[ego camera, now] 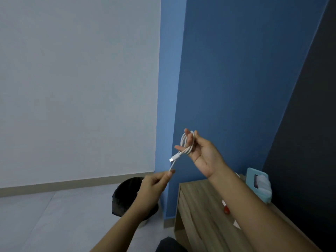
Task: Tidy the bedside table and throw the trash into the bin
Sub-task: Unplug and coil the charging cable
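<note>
A white charging cable (185, 145) is coiled around the fingers of my right hand (200, 153), which is raised in front of the blue wall, above the wooden bedside table (198, 206). One plug end hangs free just below the coil. My left hand (154, 186) is lower and to the left, pinching the loose end of the cable between thumb and fingers. A black bin (125, 195) stands on the floor left of the table, partly hidden by my left hand and forearm.
A teal tissue box (258, 184) sits at the back of the table against the dark wall. Small red and white items (226, 209) lie on the tabletop, mostly hidden behind my right forearm. Grey floor stretches to the left.
</note>
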